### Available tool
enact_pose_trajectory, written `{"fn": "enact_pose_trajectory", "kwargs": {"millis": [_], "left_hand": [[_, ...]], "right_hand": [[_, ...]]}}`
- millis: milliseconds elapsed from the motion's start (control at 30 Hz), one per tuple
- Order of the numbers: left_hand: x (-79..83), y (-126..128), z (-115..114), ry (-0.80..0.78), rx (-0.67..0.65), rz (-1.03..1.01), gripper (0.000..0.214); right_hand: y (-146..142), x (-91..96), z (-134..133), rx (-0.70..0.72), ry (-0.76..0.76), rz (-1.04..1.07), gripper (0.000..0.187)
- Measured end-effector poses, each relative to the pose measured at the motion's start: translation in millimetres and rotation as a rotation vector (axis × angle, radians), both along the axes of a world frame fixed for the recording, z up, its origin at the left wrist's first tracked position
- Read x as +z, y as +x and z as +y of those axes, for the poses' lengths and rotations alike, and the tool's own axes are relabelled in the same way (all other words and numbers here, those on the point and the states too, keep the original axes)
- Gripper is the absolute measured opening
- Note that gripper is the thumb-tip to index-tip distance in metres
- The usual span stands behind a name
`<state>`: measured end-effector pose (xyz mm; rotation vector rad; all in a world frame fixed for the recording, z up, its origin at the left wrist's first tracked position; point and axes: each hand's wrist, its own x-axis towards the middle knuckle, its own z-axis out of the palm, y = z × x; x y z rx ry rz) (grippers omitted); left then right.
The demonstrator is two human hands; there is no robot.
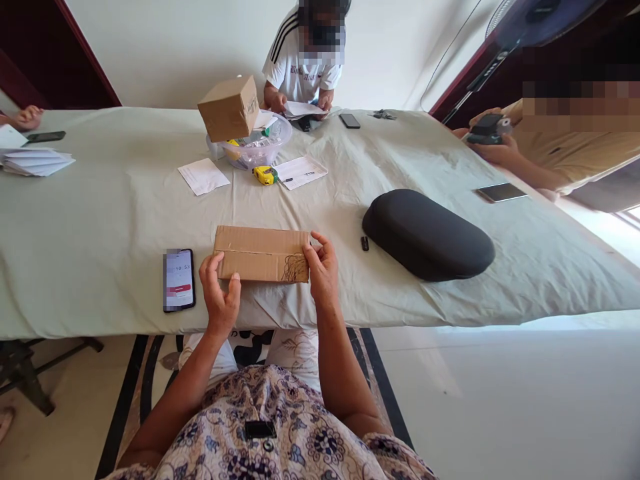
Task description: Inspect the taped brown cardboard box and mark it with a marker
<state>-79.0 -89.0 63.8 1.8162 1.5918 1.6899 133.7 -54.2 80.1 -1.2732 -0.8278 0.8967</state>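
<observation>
A flat brown cardboard box [260, 252] lies near the table's front edge, straight ahead of me. Dark scribbled lines mark its right front corner, and a seam runs along its top. My left hand [221, 297] grips the box's left end, thumb at the front edge and fingers round the side. At the opposite end, my right hand [323, 267] has its thumb on the top corner and its fingers behind the side. Just left of my left hand lies a phone [179, 280] with a lit timer screen.
A black oval case [427, 233] sits to the right beside a small black object [365, 243]. Farther back are a yellow tape measure [265, 175], papers [204, 177] and a plastic basin [257, 157] topped by another carton [229, 109]. Other people sit around the cloth-covered table [115, 213].
</observation>
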Motion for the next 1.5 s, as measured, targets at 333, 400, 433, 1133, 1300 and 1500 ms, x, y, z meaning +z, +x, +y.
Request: {"fn": "enact_pose_trajectory", "kwargs": {"millis": [333,400,433,1133,1300,1500], "left_hand": [[-4.7,-5.6,-13.3,-0.034,0.002,0.063,0.043],[-3.6,-5.2,-9.3,-0.049,0.006,0.086,0.044],[-2.5,-4.9,-6.6,-0.053,0.008,0.100,0.044],[-1.3,5.2,11.5,-0.087,0.112,0.124,0.052],[-1.5,5.2,9.0,-0.080,0.111,0.128,0.051],[-4.0,7.8,3.7,-0.058,0.142,0.122,0.051]], "right_hand": [[5.1,9.8,21.7,0.082,0.018,-0.025,0.047],[5.2,7.0,21.0,0.094,0.006,-0.009,0.044],[5.4,5.1,19.6,0.096,-0.004,0.002,0.044],[-27.2,-6.8,-10.4,-0.044,-0.049,-0.127,0.051],[-23.0,-9.2,-12.3,0.014,-0.054,-0.071,0.052],[-26.4,-12.5,-12.1,-0.028,-0.004,-0.126,0.047]]}}
